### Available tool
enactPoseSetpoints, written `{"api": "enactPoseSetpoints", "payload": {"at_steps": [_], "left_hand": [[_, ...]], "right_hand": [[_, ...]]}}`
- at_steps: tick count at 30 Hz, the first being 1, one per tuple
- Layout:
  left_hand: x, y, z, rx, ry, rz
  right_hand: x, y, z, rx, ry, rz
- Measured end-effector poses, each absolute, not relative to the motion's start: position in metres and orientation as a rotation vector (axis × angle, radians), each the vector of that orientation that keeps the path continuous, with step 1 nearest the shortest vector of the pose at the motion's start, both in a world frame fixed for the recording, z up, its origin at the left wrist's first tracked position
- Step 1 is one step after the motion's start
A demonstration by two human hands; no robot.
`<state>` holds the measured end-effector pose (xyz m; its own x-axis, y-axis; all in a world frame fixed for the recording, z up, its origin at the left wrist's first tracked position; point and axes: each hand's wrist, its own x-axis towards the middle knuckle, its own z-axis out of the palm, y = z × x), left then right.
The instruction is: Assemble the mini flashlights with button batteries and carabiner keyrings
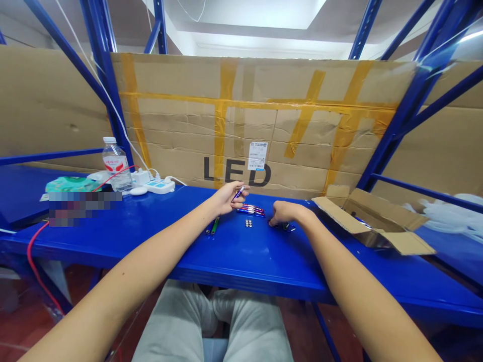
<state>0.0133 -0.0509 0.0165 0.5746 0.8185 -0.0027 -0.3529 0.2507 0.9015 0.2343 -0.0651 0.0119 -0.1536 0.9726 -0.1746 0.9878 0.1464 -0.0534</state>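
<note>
Left hand (225, 197) pinches slim pen (238, 192) (perhaps a torch).

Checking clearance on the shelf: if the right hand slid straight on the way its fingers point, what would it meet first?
Probably the small cluster of round silver cells just ahead of the right hand; the pens lie slightly behind that line.

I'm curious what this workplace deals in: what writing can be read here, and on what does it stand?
"LED": large black letters on the cardboard sheet.
The white sticker above those letters: print too small to read.
The water bottle label: red marks, too blurred to read.
</note>
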Motion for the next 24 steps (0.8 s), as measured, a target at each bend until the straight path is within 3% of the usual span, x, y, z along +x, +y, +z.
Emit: {"api": "enactPoseSetpoints", "payload": {"at_steps": [11, 17, 24], "left_hand": [[0.017, -0.054, 0.011, 1.353, 0.701, 0.882], [0.027, -0.068, 0.007, 2.204, 0.835, 1.022], [0.026, -0.071, 0.008, 2.302, 0.793, 1.012]], "right_hand": [[0.231, -0.072, 0.012, 1.82, 2.498, -0.529], [0.232, -0.081, 0.028, 1.545, 2.986, -1.056], [0.229, -0.08, 0.025, 1.5, 3.034, -1.403]]}}
